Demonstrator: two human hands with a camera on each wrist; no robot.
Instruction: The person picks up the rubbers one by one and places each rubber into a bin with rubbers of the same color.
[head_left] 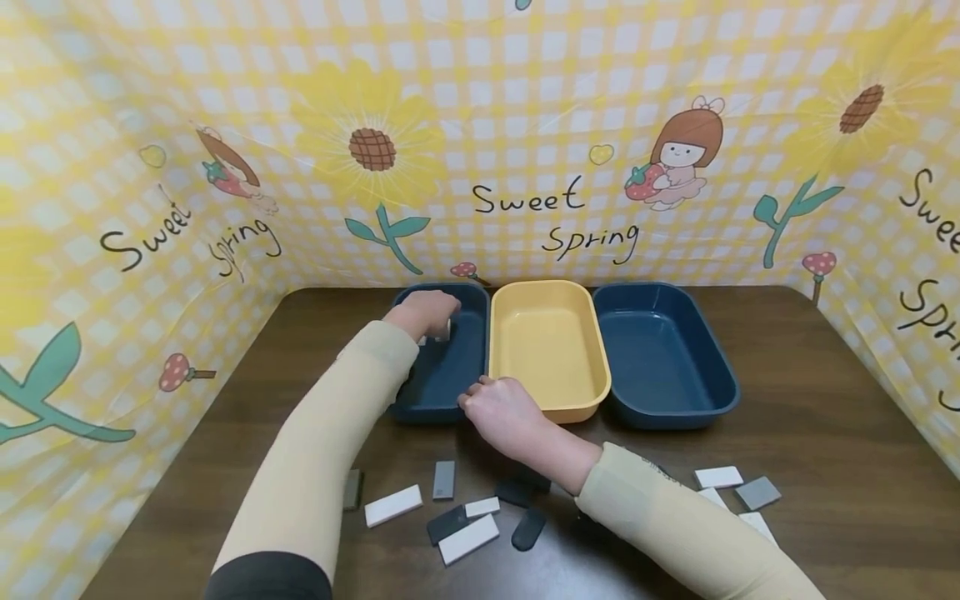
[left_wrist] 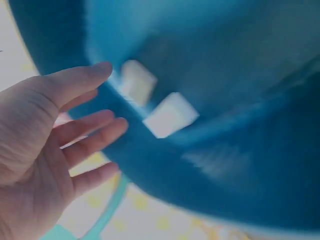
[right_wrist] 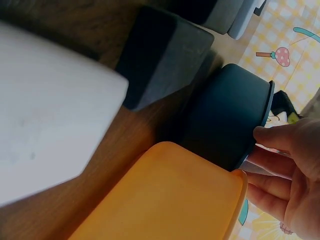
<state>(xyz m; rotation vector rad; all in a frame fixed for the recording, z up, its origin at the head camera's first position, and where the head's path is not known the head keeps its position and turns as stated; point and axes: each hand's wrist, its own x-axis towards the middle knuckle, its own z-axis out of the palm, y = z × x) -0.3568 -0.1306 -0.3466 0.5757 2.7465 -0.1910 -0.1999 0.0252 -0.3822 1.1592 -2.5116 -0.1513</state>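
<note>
1. Left hand [left_wrist: 42, 145] is basically loose: fingers spread apart and only a little bent, thumb held away from them, nothing gripped as far as the left wrist view shows.
2. Two small pale blocks sit just past those fingertips, one white block [left_wrist: 171, 115] and one off-white block [left_wrist: 137, 82]. Clear gap between skin and blocks. Both are by the inner wall of the left blue tray [head_left: 450, 375]; it's blurry, so can't tell if they're touching the bottom.
3. Right hand [head_left: 504, 412] is at the near edge, right where the left blue tray meets the yellow tray [head_left: 547, 350]. Thumb tip is on the blue rim, and a finger is up against the corner of the yellow rim. Honestly can't tell if it's pinching a rim or just resting there.
4. Right blue tray [head_left: 660, 358] is next in the row, beside the yellow one and well apart from both hands.
5. More blocks lie on the wooden table [head_left: 300, 350] in front of the trays: a long white block [head_left: 393, 505], an upright-looking grey block [head_left: 444, 480], a rounded black block [head_left: 528, 529] and some others. Another little bunch, including a flat grey block [head_left: 758, 493], lies over by the right sleeve [head_left: 667, 508].
</note>
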